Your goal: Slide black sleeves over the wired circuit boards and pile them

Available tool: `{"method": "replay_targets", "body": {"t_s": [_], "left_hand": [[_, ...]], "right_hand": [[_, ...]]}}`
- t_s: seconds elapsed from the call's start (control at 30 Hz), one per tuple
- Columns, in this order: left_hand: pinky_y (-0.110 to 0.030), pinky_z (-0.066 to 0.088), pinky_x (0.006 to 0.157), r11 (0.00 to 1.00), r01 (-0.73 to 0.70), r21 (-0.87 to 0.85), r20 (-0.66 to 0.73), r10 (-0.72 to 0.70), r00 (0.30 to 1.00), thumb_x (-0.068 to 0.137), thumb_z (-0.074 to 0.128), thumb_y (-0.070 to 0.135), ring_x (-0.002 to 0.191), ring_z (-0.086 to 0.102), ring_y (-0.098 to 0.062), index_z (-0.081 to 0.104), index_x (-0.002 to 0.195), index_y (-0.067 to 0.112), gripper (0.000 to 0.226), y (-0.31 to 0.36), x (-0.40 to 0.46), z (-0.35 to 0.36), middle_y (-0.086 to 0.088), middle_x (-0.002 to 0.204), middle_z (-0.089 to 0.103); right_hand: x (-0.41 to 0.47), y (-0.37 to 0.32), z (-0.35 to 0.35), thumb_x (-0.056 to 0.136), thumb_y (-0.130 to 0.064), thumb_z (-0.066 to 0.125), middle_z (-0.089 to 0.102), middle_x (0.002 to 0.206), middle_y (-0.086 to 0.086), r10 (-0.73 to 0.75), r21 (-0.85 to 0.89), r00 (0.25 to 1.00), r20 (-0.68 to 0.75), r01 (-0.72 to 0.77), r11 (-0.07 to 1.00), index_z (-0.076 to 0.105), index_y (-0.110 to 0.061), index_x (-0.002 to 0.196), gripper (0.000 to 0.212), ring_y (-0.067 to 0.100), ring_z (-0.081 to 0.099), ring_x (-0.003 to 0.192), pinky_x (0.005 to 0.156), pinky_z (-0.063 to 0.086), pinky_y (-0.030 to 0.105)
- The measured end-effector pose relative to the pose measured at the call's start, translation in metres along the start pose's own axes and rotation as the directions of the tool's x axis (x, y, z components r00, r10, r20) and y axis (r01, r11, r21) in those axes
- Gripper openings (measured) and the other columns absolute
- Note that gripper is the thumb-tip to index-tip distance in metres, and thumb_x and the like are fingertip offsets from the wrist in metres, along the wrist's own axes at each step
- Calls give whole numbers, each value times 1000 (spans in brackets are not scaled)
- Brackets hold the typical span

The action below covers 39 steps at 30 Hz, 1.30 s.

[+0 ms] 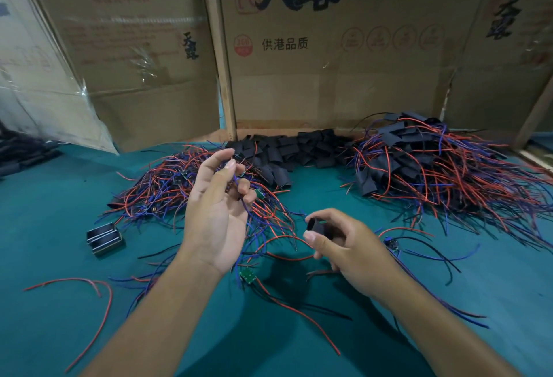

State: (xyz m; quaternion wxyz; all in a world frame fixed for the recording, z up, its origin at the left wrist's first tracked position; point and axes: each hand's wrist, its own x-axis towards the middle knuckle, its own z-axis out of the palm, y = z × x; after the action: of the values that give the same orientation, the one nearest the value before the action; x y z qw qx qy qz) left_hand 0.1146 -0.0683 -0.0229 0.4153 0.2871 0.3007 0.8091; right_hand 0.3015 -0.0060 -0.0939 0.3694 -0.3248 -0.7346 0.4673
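From the head camera I see my left hand (217,212) raised palm-up, curled fingers pinching a wired circuit board (259,193) by its blue wire above the unsleeved heap (179,188). My right hand (341,245) pinches a black sleeve (318,227) nearby; the finished pile (425,164) lies far right on the green table (59,242).

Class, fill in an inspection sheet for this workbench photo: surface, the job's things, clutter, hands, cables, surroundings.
Surface: teal cloth-covered table.
Job's things: unsleeved boards pile at left; black sleeves heaped in the middle; sleeved boards pile at right.
Clutter: small black metal part; loose green board.
Hands: left hand pinches a wired board's wires; right hand pinches one black sleeve.
Cables: stray red wire and others lie across the cloth.
Surroundings: printed cardboard boxes stand behind the table.
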Motion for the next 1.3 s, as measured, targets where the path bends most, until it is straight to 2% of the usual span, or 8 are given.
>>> {"method": "replay_targets", "body": {"t_s": [0.1,0.27,0.5,0.6,0.73,0.83,1.03,1.3], "left_hand": [[-19,37,51,999,21,-31,6,-21,1000,98,49,9,57,43,-10,62,102,18,16,1,0,0,0,79,56],[-18,34,50,995,52,-82,-13,-54,998,98,50,9,55,40,-10,62,100,18,15,2,3,-3,-1,79,56],[-17,35,49,993,41,-110,-30,-45,999,99,48,8,53,39,-9,63,97,19,19,4,7,-5,0,78,55],[-17,35,49,992,37,-117,-48,-43,998,99,48,7,53,40,-9,63,96,19,20,6,8,-6,-1,79,55],[-17,36,48,991,48,-129,-33,-52,998,98,50,8,53,40,-8,64,96,19,17,4,6,-3,-1,80,54],[-17,35,47,991,58,-122,-2,-59,998,93,54,11,53,39,-8,63,97,19,13,2,3,-2,0,79,55],[-17,34,47,989,71,-127,19,-69,997,92,54,12,53,38,-8,63,100,18,14,3,2,-2,-1,81,55],[-16,30,44,987,104,-120,50,-99,994,86,56,14,53,33,-8,62,99,19,16,5,-1,2,0,80,51]], "right_hand": [[-3,-2,5,85,-22,74,66,80,-7,-14,-72,1000,13,15,997,64,-25,98,17,16,65,68,58,56,28],[-5,-7,7,85,-22,74,61,77,-16,-174,-348,985,-7,161,924,61,-21,100,20,3,58,67,65,46,14],[-8,-16,5,88,-21,72,63,87,-10,-263,-375,965,-3,243,894,61,-18,106,21,12,61,73,72,49,18],[-11,-18,4,88,-22,72,64,87,-10,-289,-389,957,-3,265,882,60,-18,106,22,9,61,74,71,46,10],[-14,-20,8,87,-29,71,65,91,-9,-311,-497,950,-20,260,828,60,-21,107,24,11,60,75,75,50,29],[-14,-20,11,86,-31,72,67,93,-8,-316,-525,947,-59,240,816,63,-20,108,26,3,51,68,74,51,31],[-16,-22,11,85,-33,72,67,91,-11,-300,-528,952,-56,227,818,64,-22,107,26,-12,46,59,69,44,20],[-16,-21,13,86,-43,65,69,106,-5,-258,-563,965,-51,186,805,62,-27,119,37,18,64,79,78,54,39]]}}
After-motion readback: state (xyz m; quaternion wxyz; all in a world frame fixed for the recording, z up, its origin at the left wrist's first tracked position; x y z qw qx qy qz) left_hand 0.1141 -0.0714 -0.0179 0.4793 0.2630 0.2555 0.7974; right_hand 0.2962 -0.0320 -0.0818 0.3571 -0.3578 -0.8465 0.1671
